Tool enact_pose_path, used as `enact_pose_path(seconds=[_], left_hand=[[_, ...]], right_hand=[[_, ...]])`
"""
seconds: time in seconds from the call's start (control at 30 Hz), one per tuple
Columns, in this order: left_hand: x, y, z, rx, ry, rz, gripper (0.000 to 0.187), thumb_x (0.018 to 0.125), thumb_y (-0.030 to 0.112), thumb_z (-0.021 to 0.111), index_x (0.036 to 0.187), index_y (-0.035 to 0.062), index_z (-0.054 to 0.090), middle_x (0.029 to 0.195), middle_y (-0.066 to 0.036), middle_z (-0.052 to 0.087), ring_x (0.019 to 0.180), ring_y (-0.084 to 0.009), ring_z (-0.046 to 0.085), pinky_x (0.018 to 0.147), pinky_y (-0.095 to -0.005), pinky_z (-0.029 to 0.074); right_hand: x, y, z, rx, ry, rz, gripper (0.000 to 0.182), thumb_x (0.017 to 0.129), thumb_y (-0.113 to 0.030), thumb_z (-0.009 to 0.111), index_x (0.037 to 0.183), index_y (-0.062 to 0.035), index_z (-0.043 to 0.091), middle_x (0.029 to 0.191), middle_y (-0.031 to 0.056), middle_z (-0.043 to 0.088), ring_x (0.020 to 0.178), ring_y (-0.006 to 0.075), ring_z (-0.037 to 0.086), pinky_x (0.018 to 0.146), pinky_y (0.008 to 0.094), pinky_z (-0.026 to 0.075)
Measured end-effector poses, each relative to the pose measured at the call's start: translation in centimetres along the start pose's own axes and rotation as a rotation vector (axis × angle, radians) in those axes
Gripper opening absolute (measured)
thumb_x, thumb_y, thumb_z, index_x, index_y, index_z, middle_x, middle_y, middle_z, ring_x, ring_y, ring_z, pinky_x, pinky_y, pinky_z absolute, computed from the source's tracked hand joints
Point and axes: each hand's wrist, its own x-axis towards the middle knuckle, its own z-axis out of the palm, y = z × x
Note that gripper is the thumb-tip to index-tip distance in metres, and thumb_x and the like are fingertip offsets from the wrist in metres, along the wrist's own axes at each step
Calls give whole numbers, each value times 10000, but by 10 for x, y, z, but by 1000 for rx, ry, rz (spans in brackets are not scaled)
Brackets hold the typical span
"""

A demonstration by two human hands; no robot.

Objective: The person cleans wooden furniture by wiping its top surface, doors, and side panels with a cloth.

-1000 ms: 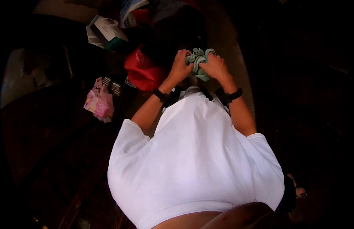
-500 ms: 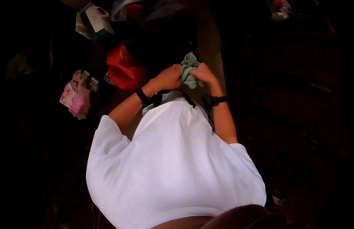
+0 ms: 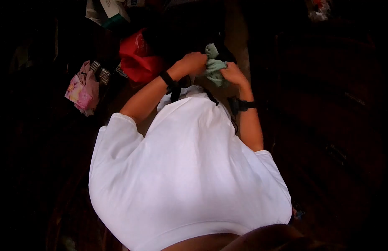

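Note:
A crumpled pale green cloth (image 3: 215, 67) is stretched between my two hands, in front of my white shirt. My left hand (image 3: 194, 63) is closed on the cloth's left side. From the right, my right hand (image 3: 234, 74) pinches its other edge. One bunched end of the cloth sticks up above my left hand. Both wrists wear black straps. Some of the fingers are hidden by the cloth or blurred.
Left of my hands lies a red bag (image 3: 139, 58). Farther left is a pink flowered bag (image 3: 83, 92). A white and green box (image 3: 114, 14) stands at the upper left, and a shiny clear wrapper (image 3: 319, 10) at the upper right. Deep shadow surrounds everything.
My hands have moved slightly apart, and the cloth, bunched before, is now pulled out between them. The whole view has shifted, so the bags and box appear higher.

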Motion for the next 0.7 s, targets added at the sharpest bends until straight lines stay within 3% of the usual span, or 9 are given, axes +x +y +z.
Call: enact_pose_path(seconds=[0.03, 0.13, 0.23, 0.4, 0.5, 0.57, 0.6, 0.67, 0.7], left_hand=[[-1, -4, 0, -13, 40, 28, 200, 755, 144, 613, 881, 0, 671, 911, -225, 667, 830, -400, 658, 723, -474, 538], [18, -7, 5, 59, -51, -41, 186, 731, 114, 630, 879, 10, 675, 899, -221, 670, 842, -395, 660, 725, -471, 542], [29, -31, 39, 108, -43, -102, 200, 729, 120, 638, 891, 7, 672, 910, -229, 667, 877, -390, 657, 741, -461, 542], [8, -22, 40, -12, -123, -27, 250, 756, 165, 633, 926, -16, 656, 913, -250, 660, 858, -406, 653, 738, -467, 538], [-10, 6, 26, -96, -104, -21, 233, 795, 162, 607, 927, -26, 638, 907, -256, 648, 855, -424, 636, 726, -480, 521], [-36, 16, 14, -205, -11, 5, 194, 821, 139, 583, 915, -26, 628, 900, -255, 639, 857, -431, 621, 719, -488, 505], [-39, 19, 12, -267, 57, 11, 222, 837, 155, 572, 963, -21, 618, 942, -265, 628, 888, -433, 613, 755, -493, 494], [-36, 20, 15, -280, 38, -34, 305, 850, 199, 581, 1079, -2, 580, 1040, -284, 601, 957, -432, 596, 817, -495, 476], [-32, 17, 9, -222, -42, -84, 372, 847, 227, 602, 1148, 13, 551, 1095, -293, 584, 994, -427, 587, 842, -492, 468]], right_hand=[[-12, -22, -2, -397, 161, 34, 281, 825, -220, 623, 944, 27, 686, 959, 184, 688, 924, 327, 654, 814, 394, 520], [-14, -51, 8, -704, 312, -8, 301, 728, -292, 699, 852, -17, 700, 913, 225, 672, 887, 389, 656, 753, 417, 545], [5, -56, 32, -813, 333, -1, 328, 694, -302, 739, 804, 2, 682, 890, 219, 674, 887, 379, 660, 770, 446, 539], [16, -42, 19, -634, 378, 21, 328, 669, -259, 733, 799, 37, 675, 845, 218, 666, 816, 380, 661, 709, 427, 547], [26, -8, -16, -419, 183, 46, 342, 723, -236, 691, 904, 53, 667, 921, 217, 675, 867, 322, 655, 731, 403, 525], [27, 12, -19, 99, -99, -101, 334, 775, -198, 641, 996, 53, 646, 956, 170, 670, 895, 235, 615, 766, 381, 494], [28, 17, -22, 40, -112, -162, 304, 794, -139, 594, 1021, 60, 635, 928, 109, 657, 879, 178, 570, 789, 366, 481], [47, 43, -15, 150, -180, -106, 344, 799, -174, 611, 1070, 37, 631, 946, 116, 661, 882, 195, 583, 819, 362, 472], [61, 62, -11, 46, -168, -190, 331, 839, -252, 629, 1114, -70, 648, 1012, 120, 646, 926, 182, 562, 825, 375, 469]])
